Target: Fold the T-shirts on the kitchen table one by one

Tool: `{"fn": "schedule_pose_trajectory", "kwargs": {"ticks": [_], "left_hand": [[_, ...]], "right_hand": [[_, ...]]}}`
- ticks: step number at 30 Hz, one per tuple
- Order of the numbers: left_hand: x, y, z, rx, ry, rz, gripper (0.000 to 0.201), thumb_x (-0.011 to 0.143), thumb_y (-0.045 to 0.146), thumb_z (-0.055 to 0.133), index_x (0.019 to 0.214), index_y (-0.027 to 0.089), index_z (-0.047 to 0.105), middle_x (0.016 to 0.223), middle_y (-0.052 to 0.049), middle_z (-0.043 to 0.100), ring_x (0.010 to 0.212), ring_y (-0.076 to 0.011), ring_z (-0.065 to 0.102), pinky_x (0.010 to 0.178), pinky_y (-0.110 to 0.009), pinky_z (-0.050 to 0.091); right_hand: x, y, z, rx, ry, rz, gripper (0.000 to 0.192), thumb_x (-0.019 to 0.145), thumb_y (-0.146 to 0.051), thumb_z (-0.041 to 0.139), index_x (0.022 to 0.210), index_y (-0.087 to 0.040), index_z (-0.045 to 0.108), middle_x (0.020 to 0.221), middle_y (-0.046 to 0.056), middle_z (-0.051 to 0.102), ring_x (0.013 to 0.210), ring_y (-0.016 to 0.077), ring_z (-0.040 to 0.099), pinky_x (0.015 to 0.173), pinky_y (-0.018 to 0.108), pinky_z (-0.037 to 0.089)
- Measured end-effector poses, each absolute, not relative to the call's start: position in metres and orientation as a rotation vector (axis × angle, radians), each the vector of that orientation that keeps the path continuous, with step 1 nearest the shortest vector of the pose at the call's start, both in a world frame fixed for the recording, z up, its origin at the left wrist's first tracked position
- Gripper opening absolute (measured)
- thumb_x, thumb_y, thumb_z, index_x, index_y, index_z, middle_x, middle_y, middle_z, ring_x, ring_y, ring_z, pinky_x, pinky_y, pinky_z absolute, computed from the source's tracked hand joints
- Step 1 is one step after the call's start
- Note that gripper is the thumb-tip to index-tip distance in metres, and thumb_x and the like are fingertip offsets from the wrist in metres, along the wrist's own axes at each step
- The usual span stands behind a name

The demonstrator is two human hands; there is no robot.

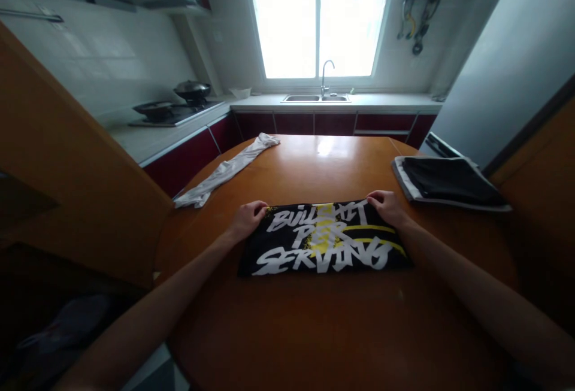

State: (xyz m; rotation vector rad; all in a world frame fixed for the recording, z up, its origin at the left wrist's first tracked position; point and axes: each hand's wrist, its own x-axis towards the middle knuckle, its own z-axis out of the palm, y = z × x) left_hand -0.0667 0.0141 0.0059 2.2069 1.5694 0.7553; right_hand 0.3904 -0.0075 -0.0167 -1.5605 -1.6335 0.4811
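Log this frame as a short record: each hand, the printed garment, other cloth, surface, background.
left hand: pinching the garment's far left corner
right hand: pinching its far right corner
printed garment: black, white lettering, yellow print, folded flat
other cloth: crumpled white cloth at left; folded dark fabric at right
surface: wooden table
background: sink below window

The black cloth point(326, 238) bears white lettering point(330, 257) and yellow stripes point(372, 229)

black cloth point(323, 238): underside hidden | window point(287, 26): top cropped | lidded pot point(192, 88): inside hidden
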Motion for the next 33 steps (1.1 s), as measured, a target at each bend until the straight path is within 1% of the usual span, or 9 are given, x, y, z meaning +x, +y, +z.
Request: {"fn": "schedule_pose_trajectory", "kwargs": {"ticks": [6,10,12,17,24,26,28,31,33], "left_hand": [[-0.070,0.020,-0.006,2.389,1.577,0.825,0.029,0.091,0.039,0.050,0.090,0.019,0.071,0.091,-0.009,0.068,0.091,-0.0250,0.064,0.089,-0.039,0.050],[-0.068,0.028,-0.004,2.371,1.607,0.877,0.024,0.092,0.036,0.049,0.088,0.020,0.066,0.090,-0.008,0.066,0.088,-0.0236,0.062,0.086,-0.037,0.050],[-0.066,0.031,-0.004,2.358,1.626,0.894,0.023,0.092,0.035,0.048,0.089,0.020,0.064,0.091,-0.008,0.066,0.088,-0.0236,0.062,0.085,-0.037,0.051],[-0.061,0.039,-0.013,2.279,1.659,0.743,0.018,0.089,0.030,0.047,0.085,0.020,0.061,0.088,-0.009,0.070,0.085,-0.0238,0.064,0.083,-0.037,0.051],[-0.064,0.045,-0.015,2.254,1.689,0.712,0.018,0.089,0.030,0.050,0.091,0.019,0.065,0.089,-0.009,0.071,0.085,-0.0232,0.065,0.082,-0.036,0.052],[-0.061,0.039,-0.008,2.315,1.718,0.732,0.021,0.089,0.029,0.053,0.098,0.017,0.067,0.096,-0.010,0.070,0.092,-0.0247,0.065,0.087,-0.038,0.052],[-0.050,0.027,0.001,2.435,1.731,0.775,0.028,0.091,0.029,0.053,0.112,0.017,0.067,0.112,-0.013,0.069,0.106,-0.0278,0.062,0.096,-0.043,0.050],[-0.014,0.000,0.008,2.620,1.594,0.748,0.041,0.099,0.036,0.047,0.135,0.020,0.059,0.139,-0.013,0.059,0.130,-0.0296,0.052,0.110,-0.046,0.041],[0.015,-0.018,0.005,2.702,1.459,0.617,0.052,0.102,0.044,0.042,0.148,0.022,0.049,0.155,-0.012,0.047,0.143,-0.0301,0.041,0.118,-0.048,0.032]], "right_hand": [[0.387,-0.005,-0.018,-1.620,-1.706,0.337,0.024,0.083,-0.037,0.060,0.084,-0.019,0.074,0.085,0.008,0.077,0.079,0.0232,0.069,0.074,0.034,0.051],[0.388,-0.003,-0.013,-1.612,-1.703,0.280,0.023,0.085,-0.035,0.059,0.086,-0.019,0.075,0.089,0.009,0.077,0.084,0.0241,0.070,0.078,0.034,0.051],[0.388,-0.001,-0.014,-1.626,-1.668,0.280,0.023,0.086,-0.034,0.059,0.088,-0.018,0.075,0.089,0.010,0.077,0.084,0.0242,0.070,0.077,0.034,0.051],[0.382,0.002,-0.025,-1.799,-1.651,0.225,0.020,0.087,-0.031,0.059,0.088,-0.019,0.075,0.090,0.010,0.077,0.085,0.0230,0.071,0.079,0.032,0.050],[0.383,0.002,-0.028,-1.837,-1.730,0.163,0.021,0.092,-0.029,0.056,0.093,-0.018,0.074,0.092,0.010,0.076,0.086,0.0225,0.070,0.080,0.032,0.050],[0.380,-0.003,-0.022,-1.847,-1.792,0.051,0.022,0.093,-0.030,0.055,0.094,-0.018,0.074,0.094,0.012,0.074,0.089,0.0231,0.068,0.083,0.034,0.050],[0.369,-0.012,-0.015,-1.818,-1.835,-0.102,0.026,0.095,-0.031,0.052,0.100,-0.017,0.073,0.102,0.015,0.072,0.099,0.0261,0.066,0.089,0.038,0.050],[0.337,-0.031,-0.007,-1.667,-1.927,-0.175,0.038,0.100,-0.035,0.043,0.124,-0.016,0.067,0.128,0.018,0.066,0.121,0.0295,0.058,0.104,0.044,0.044],[0.310,-0.043,-0.007,-1.601,-2.043,-0.105,0.049,0.102,-0.039,0.039,0.141,-0.015,0.057,0.148,0.017,0.053,0.138,0.0287,0.046,0.114,0.043,0.036]]}}
